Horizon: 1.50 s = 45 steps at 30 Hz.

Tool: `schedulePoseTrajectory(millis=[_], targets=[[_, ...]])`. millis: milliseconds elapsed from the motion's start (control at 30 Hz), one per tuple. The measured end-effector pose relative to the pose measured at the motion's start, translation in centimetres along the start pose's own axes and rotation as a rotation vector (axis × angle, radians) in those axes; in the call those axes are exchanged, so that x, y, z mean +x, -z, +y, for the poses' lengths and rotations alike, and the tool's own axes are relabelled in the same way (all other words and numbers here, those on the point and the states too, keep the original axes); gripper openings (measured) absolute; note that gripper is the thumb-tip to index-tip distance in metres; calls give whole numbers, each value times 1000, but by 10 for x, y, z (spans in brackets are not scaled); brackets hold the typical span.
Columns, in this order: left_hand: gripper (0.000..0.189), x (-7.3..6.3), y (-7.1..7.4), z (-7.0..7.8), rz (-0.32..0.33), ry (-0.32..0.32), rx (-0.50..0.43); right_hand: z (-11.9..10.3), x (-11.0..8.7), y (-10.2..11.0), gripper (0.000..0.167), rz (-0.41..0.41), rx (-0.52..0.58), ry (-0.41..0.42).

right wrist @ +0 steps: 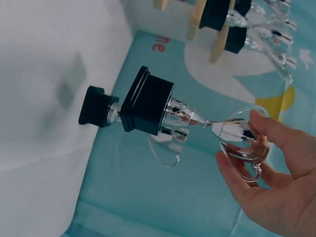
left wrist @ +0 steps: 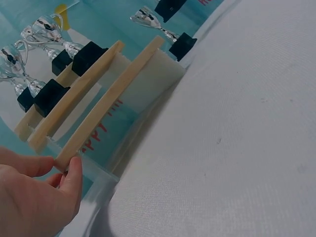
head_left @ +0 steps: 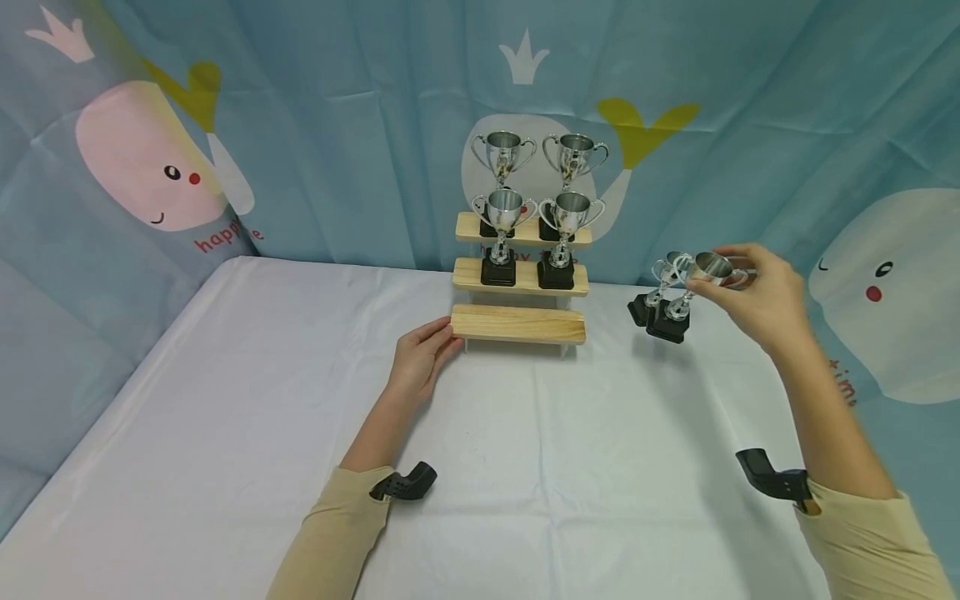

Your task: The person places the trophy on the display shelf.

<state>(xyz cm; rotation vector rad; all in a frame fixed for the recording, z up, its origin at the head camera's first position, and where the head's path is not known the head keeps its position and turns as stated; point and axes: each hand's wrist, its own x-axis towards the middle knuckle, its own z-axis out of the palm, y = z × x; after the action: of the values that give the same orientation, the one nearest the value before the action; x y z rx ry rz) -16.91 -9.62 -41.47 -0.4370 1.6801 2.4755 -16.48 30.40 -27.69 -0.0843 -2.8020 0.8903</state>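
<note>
My left hand pinches the left end of the lowest wooden plank of a three-step display stand. Thumb and fingers close on the plank's end in the left wrist view. On the right, my right hand grips a silver trophy by its cup, tilted and raised over the table with its black base downward. Just behind it stands a second trophy, partly covered by the held one. Two trophies sit on the middle plank, and two more on the top plank, partly hidden by those in front.
A white cloth covers the table. Behind it hangs a blue curtain printed with cartoon figures, close to the back of the stand. Clear supports hold up the planks.
</note>
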Motion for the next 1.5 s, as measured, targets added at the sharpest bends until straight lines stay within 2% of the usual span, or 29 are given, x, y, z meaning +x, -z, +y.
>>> schedulePoseTrajectory(millis=[667, 1067, 1500], targets=[[41, 1, -1, 1, 3, 8, -3, -32, 0, -21, 69, -30, 75, 49], [41, 2, -1, 1, 9, 13, -14, -52, -2, -33, 66, -25, 88, 109], [41, 0, -1, 1, 15, 9, -14, -73, -5, -43, 60, -35, 153, 192]])
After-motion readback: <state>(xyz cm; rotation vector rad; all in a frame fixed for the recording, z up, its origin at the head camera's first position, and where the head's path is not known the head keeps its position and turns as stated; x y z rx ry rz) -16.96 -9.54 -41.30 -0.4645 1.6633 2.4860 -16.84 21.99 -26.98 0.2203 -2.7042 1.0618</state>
